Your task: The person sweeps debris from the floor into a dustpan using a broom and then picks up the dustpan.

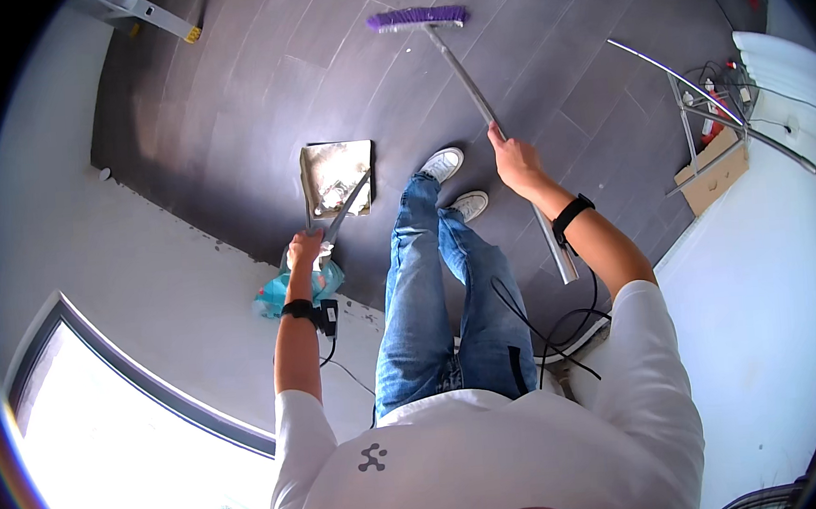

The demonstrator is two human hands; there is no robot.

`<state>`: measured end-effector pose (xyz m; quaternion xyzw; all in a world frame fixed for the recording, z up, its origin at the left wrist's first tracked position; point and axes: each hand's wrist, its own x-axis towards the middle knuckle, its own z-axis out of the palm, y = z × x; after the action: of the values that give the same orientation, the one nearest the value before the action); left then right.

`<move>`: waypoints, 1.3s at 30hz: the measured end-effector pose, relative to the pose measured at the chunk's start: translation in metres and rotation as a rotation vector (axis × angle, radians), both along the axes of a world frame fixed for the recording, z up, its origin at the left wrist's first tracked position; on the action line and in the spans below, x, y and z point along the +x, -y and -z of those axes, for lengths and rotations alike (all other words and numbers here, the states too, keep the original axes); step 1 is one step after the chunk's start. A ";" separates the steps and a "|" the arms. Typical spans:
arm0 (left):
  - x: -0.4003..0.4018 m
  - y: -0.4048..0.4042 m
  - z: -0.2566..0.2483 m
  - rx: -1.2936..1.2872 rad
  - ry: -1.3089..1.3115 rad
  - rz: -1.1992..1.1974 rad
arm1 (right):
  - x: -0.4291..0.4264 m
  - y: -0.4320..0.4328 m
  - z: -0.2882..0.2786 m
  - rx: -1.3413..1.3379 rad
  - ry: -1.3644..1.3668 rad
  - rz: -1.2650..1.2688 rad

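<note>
My right hand (517,162) grips the metal handle of a push broom, whose purple bristle head (418,18) rests on the dark plank-pattern floor (255,102) well ahead of me. In my left hand (306,247) is the handle of a dustpan (336,161). Its square pan holds pale debris and crumpled scraps, and lies to the left of my shoes. Just below that hand, a turquoise plastic bag (300,288) with whitish contents sits by the left wall. One small white speck (408,50) lies on the floor near the broom head.
A ladder foot (192,34) with a yellow cap juts in at the upper left. On the right stand a metal-tube frame (743,128), a cardboard box (716,169) and cables. Black cable (549,347) loops beside my legs. A bright window (144,443) opens in the left wall.
</note>
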<state>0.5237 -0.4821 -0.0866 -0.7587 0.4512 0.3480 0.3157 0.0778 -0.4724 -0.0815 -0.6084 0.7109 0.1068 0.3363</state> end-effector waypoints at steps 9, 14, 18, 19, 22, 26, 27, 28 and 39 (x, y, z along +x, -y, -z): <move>-0.003 -0.014 0.014 -0.072 0.001 0.127 | -0.069 -0.119 0.000 0.084 -0.259 -0.258; -0.030 0.005 0.003 0.001 -0.050 0.185 | -0.131 -0.245 -0.056 0.125 -0.315 -0.334; -0.047 0.011 0.010 -0.070 -0.030 0.296 | -0.126 -0.350 -0.101 0.449 -0.284 -0.111; -0.055 0.012 0.014 -0.078 -0.039 0.314 | -0.120 -0.377 -0.108 0.574 -0.299 -0.025; -0.074 0.012 0.013 -0.063 -0.047 0.373 | -0.095 -0.429 -0.133 0.618 -0.195 0.218; -0.097 0.002 0.001 -0.065 -0.028 0.446 | -0.029 -0.503 -0.156 0.545 0.008 0.825; -0.096 -0.001 0.008 -0.082 -0.028 0.477 | -0.014 -0.533 -0.154 0.368 0.039 0.881; -0.094 -0.001 0.013 -0.101 -0.026 0.506 | 0.000 -0.560 -0.149 0.188 0.065 0.929; -0.155 -0.006 -0.037 -0.222 -0.059 0.786 | -0.071 -0.587 -0.016 0.228 -0.084 1.693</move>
<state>0.3691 -0.4764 -0.0496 -0.5476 0.7504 0.1715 0.3279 0.0067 0.1147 -0.0656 0.1696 0.9226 -0.0868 0.3354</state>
